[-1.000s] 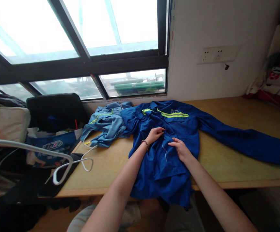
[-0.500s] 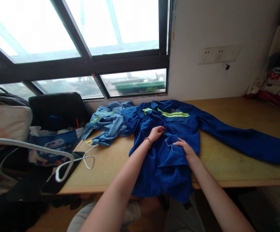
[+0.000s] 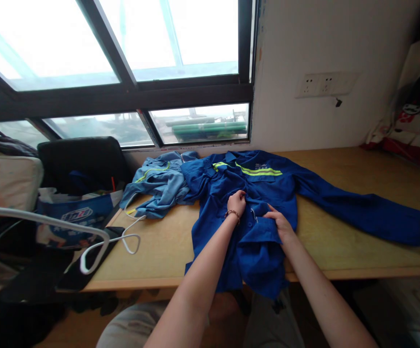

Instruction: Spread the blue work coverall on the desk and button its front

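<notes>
A dark blue work jacket (image 3: 267,188) with yellow-green reflective stripes lies spread on the wooden table (image 3: 340,241), its lower part hanging over the front edge. One sleeve stretches out to the right. My left hand (image 3: 237,202), with a bead bracelet on the wrist, pinches the jacket's front opening. My right hand (image 3: 280,223) grips the fabric just to the right of it, near the buttons. Both hands are closed on the cloth.
A lighter blue garment (image 3: 159,186) is bunched to the left of the jacket. A white hanger (image 3: 86,241) overhangs the table's left edge. Bags and a black case (image 3: 82,162) are piled at the left. A wall socket (image 3: 324,83) sits above the table.
Both hands have drawn closer together on the jacket front, and the fabric below them has bunched up. The view has shifted slightly.
</notes>
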The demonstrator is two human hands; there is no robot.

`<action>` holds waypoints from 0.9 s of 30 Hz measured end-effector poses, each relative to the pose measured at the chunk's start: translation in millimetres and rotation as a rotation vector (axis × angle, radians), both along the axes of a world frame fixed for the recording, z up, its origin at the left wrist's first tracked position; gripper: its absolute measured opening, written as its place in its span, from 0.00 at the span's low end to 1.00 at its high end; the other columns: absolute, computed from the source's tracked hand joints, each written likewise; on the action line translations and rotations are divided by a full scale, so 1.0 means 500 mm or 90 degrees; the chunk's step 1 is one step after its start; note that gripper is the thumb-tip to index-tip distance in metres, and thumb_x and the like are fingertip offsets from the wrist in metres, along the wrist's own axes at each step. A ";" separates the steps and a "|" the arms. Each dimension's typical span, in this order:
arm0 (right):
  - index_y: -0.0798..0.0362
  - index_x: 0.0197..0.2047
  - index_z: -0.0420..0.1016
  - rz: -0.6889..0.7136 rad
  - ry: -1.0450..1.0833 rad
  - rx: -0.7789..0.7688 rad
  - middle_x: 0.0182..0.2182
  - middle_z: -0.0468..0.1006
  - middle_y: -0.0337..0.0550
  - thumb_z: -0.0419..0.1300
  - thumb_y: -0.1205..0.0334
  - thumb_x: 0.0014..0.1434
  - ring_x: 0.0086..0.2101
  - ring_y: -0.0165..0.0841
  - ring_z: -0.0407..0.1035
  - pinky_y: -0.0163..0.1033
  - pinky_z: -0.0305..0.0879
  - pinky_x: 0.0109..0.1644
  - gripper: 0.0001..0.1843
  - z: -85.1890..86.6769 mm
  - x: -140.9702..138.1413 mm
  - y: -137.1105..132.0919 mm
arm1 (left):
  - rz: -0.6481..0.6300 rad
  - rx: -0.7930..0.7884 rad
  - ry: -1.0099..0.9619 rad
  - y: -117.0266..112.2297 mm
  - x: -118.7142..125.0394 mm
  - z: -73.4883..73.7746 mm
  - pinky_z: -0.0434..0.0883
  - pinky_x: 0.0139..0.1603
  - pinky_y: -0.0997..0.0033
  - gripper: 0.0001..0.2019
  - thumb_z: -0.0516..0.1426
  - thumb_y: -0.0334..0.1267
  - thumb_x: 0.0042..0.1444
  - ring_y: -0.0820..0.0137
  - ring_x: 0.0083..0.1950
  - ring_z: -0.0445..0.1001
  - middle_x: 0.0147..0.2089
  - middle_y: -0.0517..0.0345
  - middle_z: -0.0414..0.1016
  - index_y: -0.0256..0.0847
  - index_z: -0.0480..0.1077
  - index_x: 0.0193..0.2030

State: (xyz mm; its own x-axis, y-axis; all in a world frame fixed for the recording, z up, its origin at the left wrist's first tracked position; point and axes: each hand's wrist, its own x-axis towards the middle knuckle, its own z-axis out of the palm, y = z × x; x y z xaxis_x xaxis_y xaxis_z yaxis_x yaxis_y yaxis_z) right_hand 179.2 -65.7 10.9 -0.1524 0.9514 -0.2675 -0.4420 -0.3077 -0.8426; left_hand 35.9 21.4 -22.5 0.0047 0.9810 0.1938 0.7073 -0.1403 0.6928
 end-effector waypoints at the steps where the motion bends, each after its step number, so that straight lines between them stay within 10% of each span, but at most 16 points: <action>1: 0.52 0.32 0.72 0.006 0.016 -0.006 0.21 0.76 0.35 0.56 0.72 0.32 0.21 0.32 0.69 0.36 0.66 0.27 0.18 -0.001 -0.002 -0.002 | -0.002 -0.001 -0.013 0.002 -0.001 -0.001 0.66 0.38 0.75 0.12 0.51 0.31 0.51 0.70 0.37 0.72 0.34 0.57 0.75 0.43 0.71 0.40; 12: 0.54 0.40 0.72 0.171 0.027 -0.026 0.28 0.77 0.40 0.59 0.71 0.36 0.24 0.32 0.70 0.37 0.65 0.29 0.22 0.026 0.001 -0.020 | -0.080 -0.026 -0.169 -0.006 -0.023 0.003 0.67 0.38 0.72 0.13 0.52 0.31 0.50 0.72 0.33 0.71 0.30 0.57 0.73 0.40 0.69 0.43; 18: 0.56 0.31 0.73 0.082 -0.012 -0.050 0.26 0.77 0.41 0.64 0.56 0.43 0.25 0.31 0.71 0.35 0.67 0.33 0.13 0.021 -0.008 -0.008 | -0.164 -0.049 -0.313 -0.090 -0.037 0.027 0.68 0.44 0.66 0.22 0.54 0.37 0.51 0.69 0.42 0.71 0.50 0.48 0.66 0.40 0.59 0.53; 27: 0.55 0.24 0.71 0.048 0.004 -0.035 0.17 0.73 0.36 0.66 0.55 0.38 0.21 0.30 0.69 0.33 0.64 0.27 0.13 0.020 0.007 -0.010 | -0.317 0.053 -0.019 -0.170 -0.048 0.027 0.56 0.58 0.58 0.25 0.53 0.35 0.50 0.61 0.59 0.55 0.59 0.46 0.55 0.40 0.56 0.57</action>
State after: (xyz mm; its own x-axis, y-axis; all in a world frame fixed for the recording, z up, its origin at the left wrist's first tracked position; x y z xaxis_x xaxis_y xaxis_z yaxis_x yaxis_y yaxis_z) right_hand 182.7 -70.6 21.1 -0.2247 0.9214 -0.3171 -0.4216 -0.3853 -0.8209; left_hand 12.1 -63.8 -9.1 0.4613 0.8424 0.2785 0.5206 -0.5111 0.6839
